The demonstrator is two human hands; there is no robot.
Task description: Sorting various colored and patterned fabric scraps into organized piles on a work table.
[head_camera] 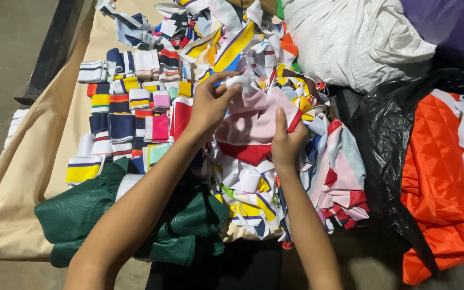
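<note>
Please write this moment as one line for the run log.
left hand: grips pink-white strip | right hand: grips same strip | under: loose strip pile | left: folded strips in rows

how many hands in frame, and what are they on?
2. Left hand grips the upper edge of a pink-and-red fabric piece on the scrap pile; right hand pinches the same piece lower right. No other person's hands show.

A bulging white sack (350, 37) top right; crumpled black plastic bag (382, 134) below it (both unlabelled).
</note>
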